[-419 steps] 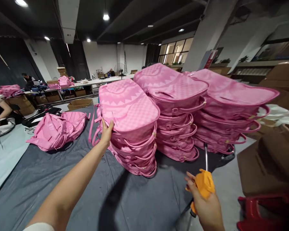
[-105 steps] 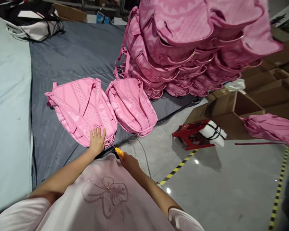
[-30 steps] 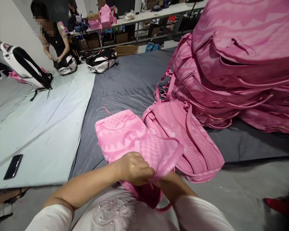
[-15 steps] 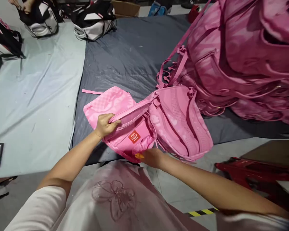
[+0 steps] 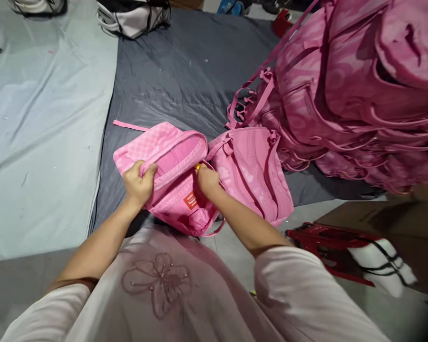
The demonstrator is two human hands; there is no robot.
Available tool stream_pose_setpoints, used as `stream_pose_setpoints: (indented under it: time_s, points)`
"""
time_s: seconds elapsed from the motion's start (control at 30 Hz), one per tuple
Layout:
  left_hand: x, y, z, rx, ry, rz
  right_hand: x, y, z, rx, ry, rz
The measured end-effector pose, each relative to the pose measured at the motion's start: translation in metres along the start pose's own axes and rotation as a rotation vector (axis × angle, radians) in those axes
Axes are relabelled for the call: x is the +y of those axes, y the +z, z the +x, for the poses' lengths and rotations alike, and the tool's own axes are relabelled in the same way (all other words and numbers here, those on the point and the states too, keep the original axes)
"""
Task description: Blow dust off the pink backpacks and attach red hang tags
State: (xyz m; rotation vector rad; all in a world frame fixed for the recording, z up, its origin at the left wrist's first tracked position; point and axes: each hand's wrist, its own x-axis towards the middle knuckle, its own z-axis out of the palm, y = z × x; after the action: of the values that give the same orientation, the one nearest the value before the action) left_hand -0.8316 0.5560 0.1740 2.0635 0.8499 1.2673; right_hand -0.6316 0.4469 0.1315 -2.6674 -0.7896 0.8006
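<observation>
In the head view, we are holding one opened pink backpack (image 5: 148, 142) on the dark grey surface (image 5: 157, 71), between our hands. Our left hand (image 5: 140, 181) is curling closed around its lifted panel (image 5: 180, 154); our right hand (image 5: 207, 179) is closing around one yellow tool (image 5: 198, 166), mostly hidden, at the opening. The backpack's long axis is slanting from upper left to lower right, the open end facing us. One red label (image 5: 190, 200) is showing inside. One second backpack (image 5: 251, 171) is lying just right, beside a pile of pink backpacks (image 5: 306, 104) overlapping too much to count.
</observation>
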Motion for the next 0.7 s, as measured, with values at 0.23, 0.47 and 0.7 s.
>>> stream_pose_setpoints:
  time_s: [0.23, 0.47, 0.7]
  points:
    - [-0.026, 0.018, 0.008, 0.079, -0.076, -0.104, 0.108, 0.004, -0.111, -0.241, 0.215, -0.350]
    - [-0.013, 0.039, 0.005, -0.106, 0.043, -0.223, 0.111, 0.051, -0.106, -0.353, 0.355, 0.841]
    - [-0.022, 0.050, 0.026, -0.046, 0.049, -0.235, 0.084, 0.109, -0.071, -0.388, 0.257, 1.304]
